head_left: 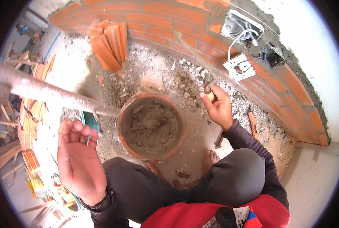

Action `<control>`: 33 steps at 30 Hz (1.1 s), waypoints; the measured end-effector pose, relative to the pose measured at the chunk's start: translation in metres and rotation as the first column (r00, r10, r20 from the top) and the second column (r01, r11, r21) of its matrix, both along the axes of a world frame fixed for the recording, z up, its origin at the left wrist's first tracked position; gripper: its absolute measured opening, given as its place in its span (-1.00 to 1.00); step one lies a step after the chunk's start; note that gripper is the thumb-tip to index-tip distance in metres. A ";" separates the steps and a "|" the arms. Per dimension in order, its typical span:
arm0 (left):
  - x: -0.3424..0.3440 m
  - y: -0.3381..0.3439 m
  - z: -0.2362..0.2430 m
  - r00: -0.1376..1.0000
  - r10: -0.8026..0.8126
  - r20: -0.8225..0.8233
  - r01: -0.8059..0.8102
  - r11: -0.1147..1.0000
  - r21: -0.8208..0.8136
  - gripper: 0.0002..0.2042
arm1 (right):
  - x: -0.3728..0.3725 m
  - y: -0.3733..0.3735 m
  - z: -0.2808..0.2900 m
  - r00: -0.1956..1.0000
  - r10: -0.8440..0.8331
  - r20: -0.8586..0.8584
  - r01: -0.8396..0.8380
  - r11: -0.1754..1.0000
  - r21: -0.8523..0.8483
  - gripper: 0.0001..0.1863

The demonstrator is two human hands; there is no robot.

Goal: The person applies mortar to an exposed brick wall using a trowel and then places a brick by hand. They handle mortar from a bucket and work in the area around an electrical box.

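Note:
My right hand (218, 104) is closed around the yellowish handle of a tool, apparently a trowel, whose long grey blade (194, 57) points up toward the brick wall. Between my hands sits an orange-rimmed bucket (150, 125) of grey mortar, in front of my bent knees. My left hand (80, 157) is raised palm up at the bucket's left, fingers slightly curled and apart, holding nothing; a ring shows on one finger. A teal object (91, 121) lies behind it, partly hidden.
A low brick wall (158, 19) curves along the back and right, with wired electrical boxes (240, 66). Stacked terracotta pieces (108, 45), rubble and an orange tool (252, 125) lie on the dusty floor. A pale horizontal pole (44, 89) crosses the left; timber and clutter lie beyond.

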State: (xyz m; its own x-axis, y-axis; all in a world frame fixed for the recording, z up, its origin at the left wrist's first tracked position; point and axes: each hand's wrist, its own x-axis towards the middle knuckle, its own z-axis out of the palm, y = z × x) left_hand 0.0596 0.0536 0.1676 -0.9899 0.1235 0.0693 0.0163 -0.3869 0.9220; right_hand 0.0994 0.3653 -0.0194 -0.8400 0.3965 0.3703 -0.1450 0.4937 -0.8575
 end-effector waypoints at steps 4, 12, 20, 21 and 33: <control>-0.004 0.012 -0.003 0.999 0.034 0.011 -0.033 0.997 -0.075 -0.64 | -0.034 0.014 -0.003 0.989 -0.144 -0.038 0.133 0.966 -0.220 -0.79; -0.008 0.018 -0.004 0.993 0.111 0.026 -0.105 0.978 -0.180 -0.67 | -0.070 0.029 -0.028 0.970 -0.170 -0.172 0.053 0.844 -0.533 -0.80; -0.012 0.028 -0.009 0.995 0.095 0.023 -0.088 0.973 -0.212 -0.68 | -0.077 0.035 -0.033 0.975 -0.104 -0.195 -0.045 0.770 -0.637 -0.76; -0.013 0.029 -0.010 0.995 0.095 0.024 -0.088 0.973 -0.214 -0.68 | -0.076 0.037 -0.032 0.979 -0.089 -0.184 -0.045 0.781 -0.622 -0.75; -0.019 0.044 -0.016 0.996 0.089 0.032 -0.078 0.964 -0.253 -0.68 | -0.085 0.038 -0.039 0.978 0.047 -0.204 -0.174 0.726 -0.665 -0.70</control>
